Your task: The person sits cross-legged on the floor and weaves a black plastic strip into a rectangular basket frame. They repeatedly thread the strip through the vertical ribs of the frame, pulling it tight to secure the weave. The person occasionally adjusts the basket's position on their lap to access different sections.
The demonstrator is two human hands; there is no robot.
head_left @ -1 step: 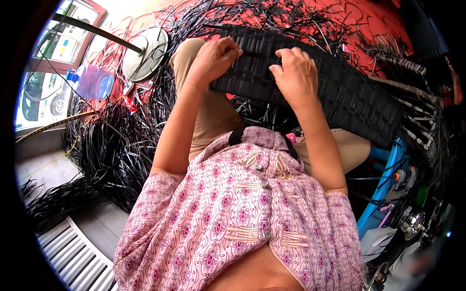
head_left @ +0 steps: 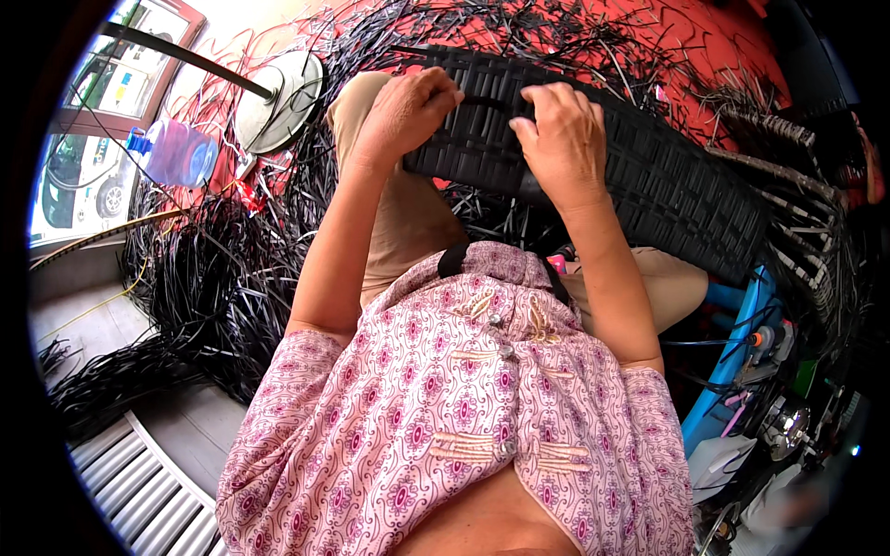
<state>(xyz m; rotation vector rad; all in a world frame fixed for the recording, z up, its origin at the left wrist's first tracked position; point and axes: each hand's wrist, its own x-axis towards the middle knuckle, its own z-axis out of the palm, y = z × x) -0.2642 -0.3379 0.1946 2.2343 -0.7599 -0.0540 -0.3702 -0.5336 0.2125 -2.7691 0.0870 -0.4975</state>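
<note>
A long black woven panel (head_left: 649, 185) of flat plastic strips lies across my lap, running from the middle toward the right. My left hand (head_left: 408, 111) curls its fingers over the panel's near left edge and grips it. Beside it, my right hand (head_left: 556, 139) presses down on the weave with its fingers hooked over the same edge. A loose black strip (head_left: 484, 100) runs between the two hands. Unwoven strip ends (head_left: 797, 232) stick out at the panel's right end.
A large heap of loose black strips (head_left: 204, 278) covers the floor on my left and far side. A plastic water bottle (head_left: 176, 153) and a round metal disc (head_left: 278, 102) lie beyond it. A red mat (head_left: 667, 37) is ahead; a blue frame (head_left: 732, 361) and tools stand at right.
</note>
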